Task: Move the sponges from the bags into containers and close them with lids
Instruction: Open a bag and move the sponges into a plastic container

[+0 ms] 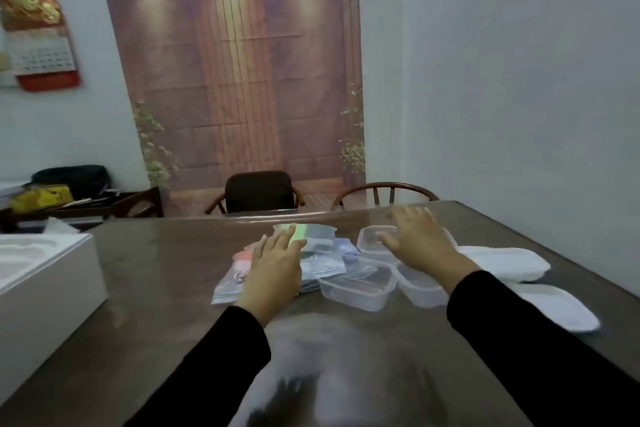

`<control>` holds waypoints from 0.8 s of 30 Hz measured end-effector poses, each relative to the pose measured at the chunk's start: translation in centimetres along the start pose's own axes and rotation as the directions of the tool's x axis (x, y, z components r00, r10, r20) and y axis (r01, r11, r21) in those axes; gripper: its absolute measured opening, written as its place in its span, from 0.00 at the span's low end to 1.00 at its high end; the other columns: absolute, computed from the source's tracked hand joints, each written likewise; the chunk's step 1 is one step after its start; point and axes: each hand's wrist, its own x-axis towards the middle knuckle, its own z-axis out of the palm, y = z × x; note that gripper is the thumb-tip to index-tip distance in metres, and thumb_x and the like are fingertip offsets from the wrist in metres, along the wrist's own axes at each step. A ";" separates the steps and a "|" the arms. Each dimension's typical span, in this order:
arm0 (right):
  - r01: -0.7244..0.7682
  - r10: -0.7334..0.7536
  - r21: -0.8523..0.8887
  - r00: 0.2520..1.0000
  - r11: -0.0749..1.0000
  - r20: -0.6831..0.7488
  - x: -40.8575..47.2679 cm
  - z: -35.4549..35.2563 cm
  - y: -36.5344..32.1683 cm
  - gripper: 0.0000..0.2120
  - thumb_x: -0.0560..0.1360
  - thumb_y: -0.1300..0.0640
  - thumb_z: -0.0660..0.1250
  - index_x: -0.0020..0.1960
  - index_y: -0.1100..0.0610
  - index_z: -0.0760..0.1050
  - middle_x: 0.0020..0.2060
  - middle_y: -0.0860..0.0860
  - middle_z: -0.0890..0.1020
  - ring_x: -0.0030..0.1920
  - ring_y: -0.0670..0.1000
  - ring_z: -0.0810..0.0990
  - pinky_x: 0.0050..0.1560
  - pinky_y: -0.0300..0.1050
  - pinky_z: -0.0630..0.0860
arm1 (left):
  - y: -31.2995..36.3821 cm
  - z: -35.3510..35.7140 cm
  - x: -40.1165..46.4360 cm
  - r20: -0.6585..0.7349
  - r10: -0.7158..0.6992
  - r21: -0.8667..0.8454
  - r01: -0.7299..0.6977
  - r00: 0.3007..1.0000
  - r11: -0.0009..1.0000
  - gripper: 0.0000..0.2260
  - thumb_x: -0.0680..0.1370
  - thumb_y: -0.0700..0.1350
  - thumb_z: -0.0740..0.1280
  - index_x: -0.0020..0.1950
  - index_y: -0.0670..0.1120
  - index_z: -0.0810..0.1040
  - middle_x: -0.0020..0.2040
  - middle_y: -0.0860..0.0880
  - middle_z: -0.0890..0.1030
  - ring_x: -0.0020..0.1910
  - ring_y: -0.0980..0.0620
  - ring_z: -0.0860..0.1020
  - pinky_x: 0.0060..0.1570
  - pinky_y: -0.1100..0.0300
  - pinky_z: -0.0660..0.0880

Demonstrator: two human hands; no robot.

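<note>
Start of task: left hand (273,265) flat over sponge bags (320,262), right hand (420,241) spread above empty containers (360,288); both grips hold nothing. Lids (502,262) at 3 o'clock. Next: pinch one bag open.

Wall calendar (41,59) print too blurred to read.

A: Table (166,288) surface?
B: Dark wood look, smooth, glossy; it reflects light.
A: Containers (356,288) at 12 o'clock from the viewer?
B: Clear plastic, smooth, slightly frosted.
A: Bags (322,262) at 11 o'clock?
B: Thin transparent plastic film, shiny, creased.
A: Lids (505,262) at 2 o'clock?
B: White, matt; probably plastic.
A: Sleeves (540,340)?
B: Black cloth, matt
</note>
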 end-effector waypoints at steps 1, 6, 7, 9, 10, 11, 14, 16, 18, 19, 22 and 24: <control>-0.025 0.024 0.007 0.999 1.000 0.039 -0.7 0.6 -0.1 0.20 0.76 0.44 0.59 0.63 0.55 0.72 0.60 0.53 0.77 0.62 0.55 0.72 0.65 0.49 0.64 | -0.3 0.5 -0.5 0.054 -0.030 0.023 0.029 0.998 0.999 0.21 0.77 0.41 0.59 0.71 0.50 0.67 0.77 0.48 0.58 0.74 0.47 0.59 0.73 0.50 0.51; -0.123 0.111 0.161 0.990 0.979 0.081 -2.5 4.5 -1.0 0.14 0.76 0.48 0.61 0.55 0.54 0.79 0.54 0.53 0.82 0.57 0.56 0.77 0.59 0.47 0.68 | -2.0 3.1 -0.9 0.187 -0.026 0.058 0.016 0.982 0.998 0.24 0.77 0.48 0.62 0.73 0.50 0.62 0.76 0.48 0.58 0.75 0.48 0.58 0.74 0.49 0.51; -0.133 0.123 0.184 0.990 0.974 0.068 -2.4 5.1 -1.0 0.14 0.75 0.48 0.61 0.54 0.53 0.79 0.53 0.53 0.82 0.56 0.56 0.77 0.59 0.48 0.68 | -2.2 3.5 -0.7 0.195 -0.019 0.079 0.004 0.981 0.997 0.24 0.77 0.48 0.61 0.73 0.50 0.62 0.76 0.48 0.59 0.75 0.48 0.58 0.74 0.48 0.51; -0.134 0.132 0.184 0.991 0.974 0.022 -2.6 5.9 -1.2 0.13 0.75 0.48 0.61 0.51 0.53 0.79 0.52 0.52 0.82 0.55 0.56 0.77 0.58 0.48 0.68 | -2.6 4.3 -0.3 0.197 -0.003 0.097 -0.016 0.980 0.995 0.22 0.77 0.46 0.61 0.71 0.47 0.66 0.75 0.46 0.63 0.73 0.46 0.62 0.72 0.47 0.56; -0.125 0.128 0.174 0.992 0.977 -0.004 -2.8 6.2 -1.4 0.12 0.75 0.49 0.62 0.50 0.53 0.80 0.51 0.53 0.83 0.54 0.56 0.77 0.57 0.48 0.68 | -2.7 4.6 0.0 0.197 0.007 0.101 -0.028 0.980 0.995 0.19 0.76 0.44 0.62 0.68 0.46 0.69 0.72 0.44 0.67 0.69 0.44 0.67 0.69 0.47 0.61; -0.105 0.114 0.177 0.993 0.979 -0.039 -2.8 6.4 -1.4 0.12 0.75 0.50 0.62 0.50 0.55 0.80 0.49 0.53 0.83 0.53 0.56 0.77 0.56 0.48 0.68 | -2.9 4.9 0.3 0.180 0.029 0.102 -0.048 0.983 0.994 0.16 0.75 0.42 0.62 0.63 0.44 0.74 0.67 0.43 0.73 0.64 0.42 0.72 0.64 0.47 0.67; -0.063 0.089 0.206 0.989 0.977 -0.120 -3.0 6.4 -1.3 0.10 0.75 0.54 0.62 0.48 0.58 0.80 0.46 0.54 0.83 0.49 0.56 0.78 0.56 0.48 0.67 | -3.1 4.8 1.3 0.095 0.094 0.081 -0.102 0.991 0.991 0.05 0.75 0.39 0.64 0.47 0.42 0.79 0.47 0.42 0.80 0.46 0.39 0.79 0.44 0.47 0.76; -0.044 0.079 0.230 0.986 0.972 -0.145 -3.1 6.4 -1.0 0.10 0.76 0.54 0.62 0.48 0.58 0.80 0.46 0.54 0.83 0.49 0.55 0.77 0.56 0.49 0.67 | -3.0 4.1 2.0 0.041 0.094 0.079 -0.097 0.995 0.992 0.06 0.78 0.41 0.62 0.47 0.42 0.78 0.45 0.43 0.79 0.43 0.42 0.79 0.38 0.52 0.74; -0.040 0.077 0.247 0.987 0.968 -0.144 -3.1 6.5 -0.8 0.10 0.76 0.54 0.62 0.48 0.57 0.79 0.47 0.53 0.82 0.49 0.53 0.77 0.57 0.48 0.68 | -2.9 3.0 3.0 0.000 0.057 0.049 -0.056 0.998 0.997 0.08 0.80 0.43 0.59 0.49 0.42 0.77 0.47 0.45 0.78 0.44 0.44 0.78 0.38 0.55 0.70; -0.037 0.074 0.250 0.987 0.968 -0.143 -3.0 6.6 -0.8 0.10 0.77 0.53 0.62 0.48 0.57 0.79 0.48 0.52 0.82 0.49 0.52 0.76 0.58 0.48 0.68 | -3.1 2.5 3.7 -0.022 0.030 0.011 -0.030 0.999 0.999 0.08 0.80 0.43 0.59 0.49 0.43 0.76 0.46 0.45 0.78 0.42 0.45 0.78 0.40 0.56 0.71; -0.035 0.068 0.251 0.990 0.967 -0.126 -3.0 6.5 -0.8 0.10 0.77 0.52 0.61 0.50 0.56 0.78 0.49 0.51 0.81 0.50 0.50 0.75 0.60 0.46 0.67 | -4.1 0.4 5.5 -0.060 -0.141 -0.191 0.127 0.988 0.973 0.09 0.80 0.44 0.59 0.43 0.44 0.75 0.40 0.47 0.76 0.39 0.47 0.75 0.39 0.56 0.68; -0.031 0.062 0.245 0.991 0.969 -0.122 -3.0 6.4 -0.9 0.10 0.77 0.52 0.61 0.51 0.56 0.78 0.49 0.51 0.81 0.51 0.51 0.75 0.60 0.46 0.67 | -5.1 -1.5 6.9 -0.107 -0.245 -0.284 0.207 0.963 0.936 0.08 0.78 0.43 0.60 0.43 0.42 0.77 0.39 0.43 0.77 0.39 0.46 0.74 0.40 0.57 0.66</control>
